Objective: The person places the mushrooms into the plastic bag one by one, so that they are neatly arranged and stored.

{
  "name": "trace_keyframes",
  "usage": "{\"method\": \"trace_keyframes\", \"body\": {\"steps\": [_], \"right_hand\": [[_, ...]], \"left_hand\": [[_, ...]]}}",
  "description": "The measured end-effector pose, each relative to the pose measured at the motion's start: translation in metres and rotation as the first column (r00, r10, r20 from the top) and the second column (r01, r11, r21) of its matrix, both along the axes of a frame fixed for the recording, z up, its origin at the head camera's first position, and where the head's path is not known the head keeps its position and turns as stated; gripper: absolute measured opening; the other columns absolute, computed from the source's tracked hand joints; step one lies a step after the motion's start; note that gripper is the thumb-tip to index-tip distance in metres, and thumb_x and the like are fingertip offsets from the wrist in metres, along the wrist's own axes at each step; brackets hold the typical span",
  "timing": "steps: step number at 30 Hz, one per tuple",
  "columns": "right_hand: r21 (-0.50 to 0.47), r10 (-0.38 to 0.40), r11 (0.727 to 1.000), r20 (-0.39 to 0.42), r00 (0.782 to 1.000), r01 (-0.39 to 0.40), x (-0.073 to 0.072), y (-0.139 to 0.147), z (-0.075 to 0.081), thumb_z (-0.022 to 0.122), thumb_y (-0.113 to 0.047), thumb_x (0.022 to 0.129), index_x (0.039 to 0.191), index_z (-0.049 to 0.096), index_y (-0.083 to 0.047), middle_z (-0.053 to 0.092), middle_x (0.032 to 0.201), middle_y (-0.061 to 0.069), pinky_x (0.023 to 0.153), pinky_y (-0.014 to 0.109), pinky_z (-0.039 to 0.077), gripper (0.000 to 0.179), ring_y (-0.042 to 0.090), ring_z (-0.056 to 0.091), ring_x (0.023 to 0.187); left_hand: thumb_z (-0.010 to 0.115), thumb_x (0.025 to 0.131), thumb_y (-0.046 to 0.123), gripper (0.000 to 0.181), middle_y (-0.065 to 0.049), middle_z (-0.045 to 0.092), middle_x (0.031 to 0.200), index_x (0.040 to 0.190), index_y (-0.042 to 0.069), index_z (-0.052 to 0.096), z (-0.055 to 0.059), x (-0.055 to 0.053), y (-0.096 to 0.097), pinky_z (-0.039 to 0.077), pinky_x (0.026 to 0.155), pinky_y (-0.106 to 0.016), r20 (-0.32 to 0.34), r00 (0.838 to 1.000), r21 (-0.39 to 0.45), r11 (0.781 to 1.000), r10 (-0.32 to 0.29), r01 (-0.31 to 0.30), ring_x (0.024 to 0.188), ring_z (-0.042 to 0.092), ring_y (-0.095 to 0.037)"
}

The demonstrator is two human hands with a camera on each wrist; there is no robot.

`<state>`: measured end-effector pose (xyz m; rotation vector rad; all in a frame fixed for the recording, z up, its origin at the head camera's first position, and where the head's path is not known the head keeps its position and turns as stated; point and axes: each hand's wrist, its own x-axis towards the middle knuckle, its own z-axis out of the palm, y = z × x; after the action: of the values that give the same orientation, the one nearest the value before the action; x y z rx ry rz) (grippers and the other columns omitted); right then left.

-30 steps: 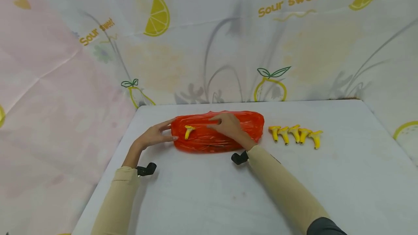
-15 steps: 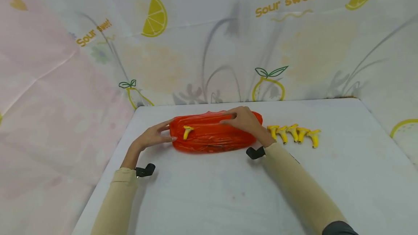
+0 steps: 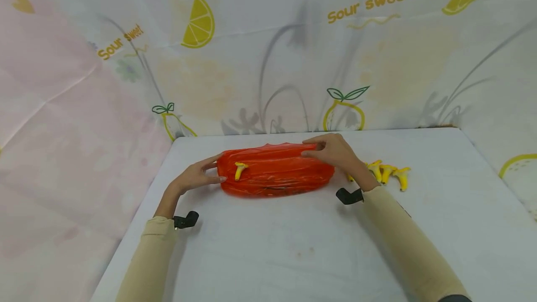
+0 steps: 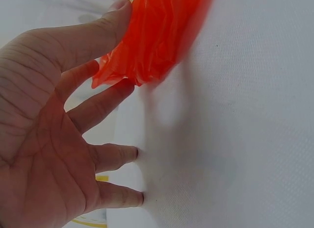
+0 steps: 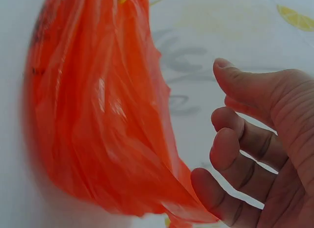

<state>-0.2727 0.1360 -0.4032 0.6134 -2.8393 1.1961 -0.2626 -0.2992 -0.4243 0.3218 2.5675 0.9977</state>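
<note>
A crinkled red plastic bag (image 3: 277, 168) lies lengthwise on the white table, with one yellow trumpet-shaped mushroom (image 3: 240, 170) on its left part. My left hand (image 3: 195, 175) is at the bag's left end, fingers spread and fairly straight; in the left wrist view the thumb and two fingertips meet the red plastic (image 4: 159, 34), while the other two fingertips rest on the white surface. My right hand (image 3: 335, 149) hovers at the bag's far right corner, thumb and fingers apart with nothing between them. In the right wrist view its loosely bent fingers (image 5: 226, 152) are beside the bag.
Several more yellow mushrooms (image 3: 402, 179) lie in a row to the right of the bag, some hidden behind my right wrist. A lemon-print cloth (image 3: 251, 59) hangs behind the table (image 3: 268, 246). Small black devices are strapped at both wrists.
My right hand has moved right along the bag, from beside the single mushroom to the bag's right end, now covering part of the mushroom row. My left hand has stayed in place.
</note>
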Motion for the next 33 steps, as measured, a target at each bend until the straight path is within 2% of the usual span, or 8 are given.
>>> {"method": "trace_keyframes", "body": {"steps": [4,10,14,21,26,33], "right_hand": [[0.008,-0.001,1.000,0.007,1.000,0.001,0.002,0.016,0.002,0.078,-0.040,0.085,0.120,0.073,-0.014,0.061,0.068,0.000,0.053,0.030,0.042,0.044,0.021,0.053,0.067],[-0.008,-0.026,1.000,0.080,0.996,0.027,0.007,0.037,0.004,0.077,-0.040,0.085,0.123,0.071,-0.012,0.064,0.078,0.005,0.053,0.033,0.050,0.047,0.028,0.059,0.064],[-0.019,-0.032,0.999,0.086,0.996,0.034,0.009,0.050,0.004,0.077,-0.040,0.085,0.124,0.070,-0.012,0.068,0.081,0.009,0.054,0.033,0.053,0.048,0.030,0.061,0.064],[0.014,-0.052,0.999,0.073,0.996,0.051,0.016,0.068,0.007,0.076,-0.036,0.087,0.126,0.069,-0.014,0.070,0.086,0.013,0.056,0.034,0.053,0.045,0.029,0.061,0.066],[0.021,-0.078,0.997,0.097,0.992,0.076,0.022,0.082,0.008,0.075,-0.035,0.088,0.127,0.069,-0.013,0.069,0.086,0.014,0.058,0.038,0.055,0.045,0.031,0.062,0.065],[0.066,-0.119,0.991,0.076,0.990,0.114,0.032,0.104,0.003,0.074,-0.044,0.087,0.126,0.069,-0.011,0.070,0.084,0.010,0.055,0.030,0.049,0.051,0.024,0.059,0.068]], "left_hand": [[0.074,0.085,0.047,0.088,-0.016,0.036,0.155,0.157,0.028,0.027,0.000,0.001,-0.001,0.036,0.102,-0.067,-0.005,1.000,-0.009,1.000,-0.006,0.006,0.140,0.030,-0.043],[0.075,0.084,0.047,0.088,-0.016,0.037,0.154,0.157,0.029,0.028,0.001,0.001,-0.002,0.036,0.102,-0.067,-0.007,1.000,-0.009,1.000,0.000,0.000,0.141,0.030,-0.043],[0.075,0.085,0.047,0.088,-0.016,0.036,0.155,0.157,0.029,0.028,0.001,0.001,-0.002,0.036,0.102,-0.066,-0.006,1.000,-0.009,1.000,0.001,-0.001,0.141,0.030,-0.042],[0.074,0.086,0.046,0.088,-0.016,0.035,0.155,0.157,0.028,0.027,0.000,0.001,-0.001,0.037,0.102,-0.066,-0.004,1.000,-0.009,1.000,-0.005,0.005,0.141,0.030,-0.042],[0.074,0.085,0.047,0.088,-0.016,0.036,0.155,0.157,0.029,0.027,-0.001,0.001,-0.001,0.036,0.101,-0.066,-0.010,1.000,-0.013,1.000,-0.004,0.004,0.140,0.030,-0.042],[0.074,0.085,0.046,0.088,-0.016,0.037,0.154,0.157,0.028,0.027,-0.002,0.000,-0.002,0.039,0.099,-0.066,-0.008,1.000,-0.013,1.000,-0.006,0.005,0.140,0.030,-0.043]]}}
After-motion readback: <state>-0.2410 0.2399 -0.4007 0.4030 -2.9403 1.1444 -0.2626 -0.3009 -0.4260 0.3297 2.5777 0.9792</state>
